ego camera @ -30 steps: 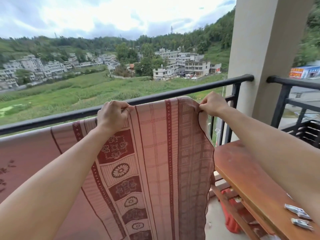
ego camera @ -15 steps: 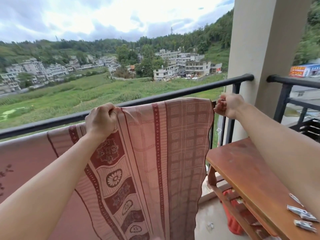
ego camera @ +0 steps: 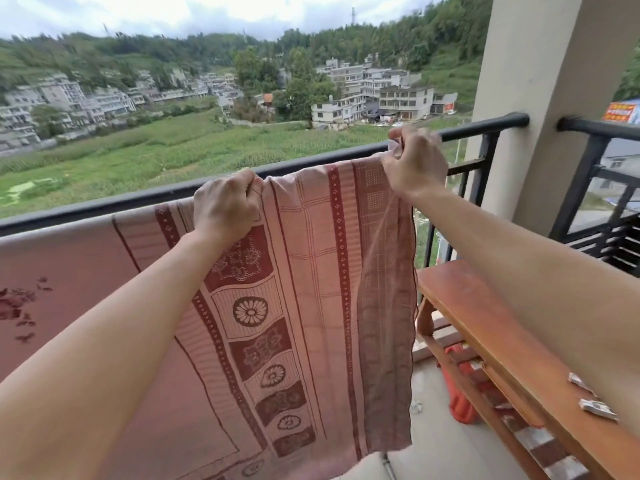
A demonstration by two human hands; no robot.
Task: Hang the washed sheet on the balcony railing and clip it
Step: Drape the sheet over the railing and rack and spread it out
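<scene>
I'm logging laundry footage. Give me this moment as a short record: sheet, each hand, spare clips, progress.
sheet: pink, patterned, draped over the railing
left hand: grips the sheet's top edge at the railing
right hand: pinches the sheet's right corner; a small pale thing at its fingertips, perhaps a clip
clips: two lie on the bench
progress: hung; no clip visibly fastened

1 sheet point(ego camera: 311, 271); 2 railing sections point(ego camera: 104, 206) point(ego camera: 602, 128); 2 hands: left hand point(ego camera: 227, 202), right hand point(ego camera: 414, 164); 1 wooden bench point(ego camera: 485, 323); 2 clips point(ego camera: 579, 380) point(ego camera: 598, 409) on it; 1 pillar point(ego camera: 540, 64).
</scene>
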